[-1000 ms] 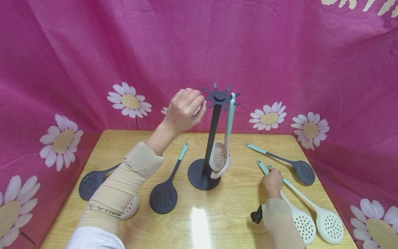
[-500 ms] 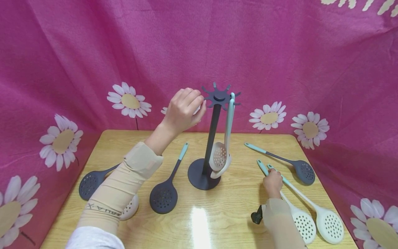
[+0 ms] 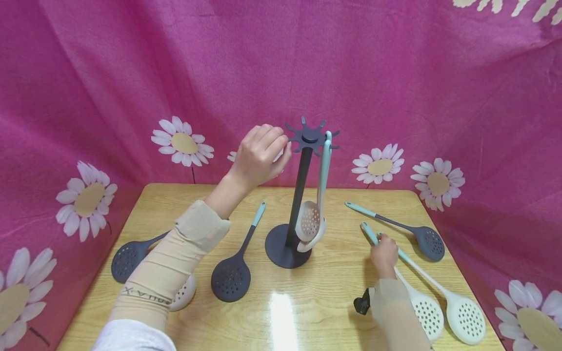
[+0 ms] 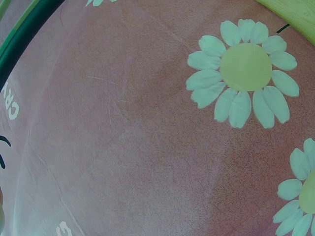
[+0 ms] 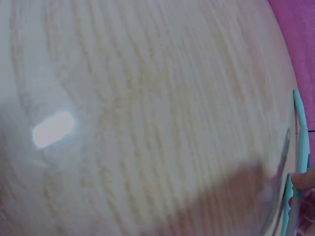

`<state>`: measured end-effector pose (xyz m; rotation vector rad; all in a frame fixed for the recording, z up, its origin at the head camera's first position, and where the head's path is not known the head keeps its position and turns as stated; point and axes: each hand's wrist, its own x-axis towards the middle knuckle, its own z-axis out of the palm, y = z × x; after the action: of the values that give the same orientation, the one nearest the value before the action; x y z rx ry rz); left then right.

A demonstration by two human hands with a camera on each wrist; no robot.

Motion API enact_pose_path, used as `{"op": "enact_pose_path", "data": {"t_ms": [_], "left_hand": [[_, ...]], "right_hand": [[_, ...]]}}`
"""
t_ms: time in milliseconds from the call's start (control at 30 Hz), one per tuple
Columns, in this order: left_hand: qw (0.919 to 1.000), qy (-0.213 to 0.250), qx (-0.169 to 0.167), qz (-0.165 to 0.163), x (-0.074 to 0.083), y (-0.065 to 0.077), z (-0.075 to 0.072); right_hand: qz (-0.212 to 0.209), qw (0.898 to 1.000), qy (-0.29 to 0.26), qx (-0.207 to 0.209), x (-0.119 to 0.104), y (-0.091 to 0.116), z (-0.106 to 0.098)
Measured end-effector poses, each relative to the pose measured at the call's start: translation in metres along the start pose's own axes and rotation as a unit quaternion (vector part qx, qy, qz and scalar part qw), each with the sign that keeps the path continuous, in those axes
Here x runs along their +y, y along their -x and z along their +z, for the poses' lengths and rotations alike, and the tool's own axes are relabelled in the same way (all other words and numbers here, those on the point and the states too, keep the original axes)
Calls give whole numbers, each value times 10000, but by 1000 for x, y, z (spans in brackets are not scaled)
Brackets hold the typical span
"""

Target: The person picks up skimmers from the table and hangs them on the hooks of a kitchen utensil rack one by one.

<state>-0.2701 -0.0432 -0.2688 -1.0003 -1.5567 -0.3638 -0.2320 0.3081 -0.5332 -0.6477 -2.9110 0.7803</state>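
Gripping skimmer (image 3: 428, 313) by its mint handle (image 3: 368, 233) at right of table (image 3: 333, 273), right hand (image 3: 384, 257) closed round it; just shifted.

Compared with half a second ago: moved slightly left, handle end also a little farther away, widening the gap to second skimmer (image 3: 466, 319) at the heads. Read as a working hold rather than a mere touch; cannot tell whether lifted anywhere off table. Pointing head toward near right, handle end toward far left; long axis slanting across table, roughly parallel to second skimmer, partly hidden by right hand. Pinching, as far as shown, the end of one arm of rack (image 3: 300, 197) with left hand (image 3: 260, 156), fingers curled; unmoved there.
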Motion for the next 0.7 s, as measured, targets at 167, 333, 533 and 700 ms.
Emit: {"op": "enact_pose_path", "data": {"t_ms": [167,333,533,700], "left_hand": [[10000,-12,-1,-6,0,0,0],[10000,-27,0,-16,0,0,1],[10000,-3,5,-17,-1,0,1],[10000,10,-9,-14,-1,0,1]], "right_hand": [[-79,9996,-151,226,-10,-2,-6],[-298,9971,-387,576,-23,-3,-15],[-508,9910,-735,999,-43,-5,-27],[-783,9803,-1166,1392,-63,-2,-38]]}}
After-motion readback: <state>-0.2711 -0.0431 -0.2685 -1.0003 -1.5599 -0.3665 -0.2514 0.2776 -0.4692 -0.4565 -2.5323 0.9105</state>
